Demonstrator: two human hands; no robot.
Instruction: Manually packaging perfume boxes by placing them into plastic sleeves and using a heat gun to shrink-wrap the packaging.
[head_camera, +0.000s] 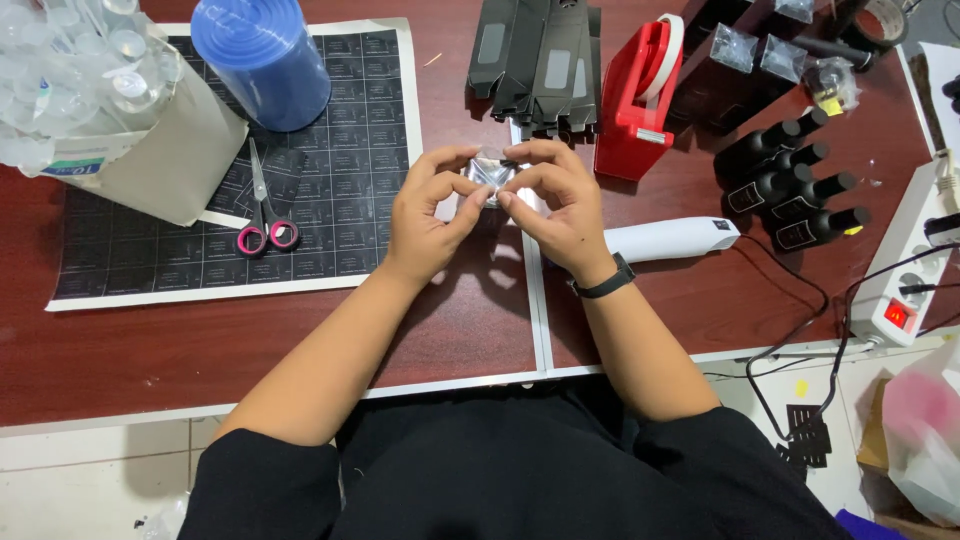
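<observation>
Left hand (428, 215) and right hand (562, 205) both pinch a small clear packet (491, 176) just left of the red tape dispenser (637, 100), so honestly one fingertip slip and it probably drops onto the bench (150, 340).

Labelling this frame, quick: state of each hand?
Left hand: closed, pinching the small clear shiny plastic packet.
Right hand: closed, pinching the same packet from the other side.
</observation>
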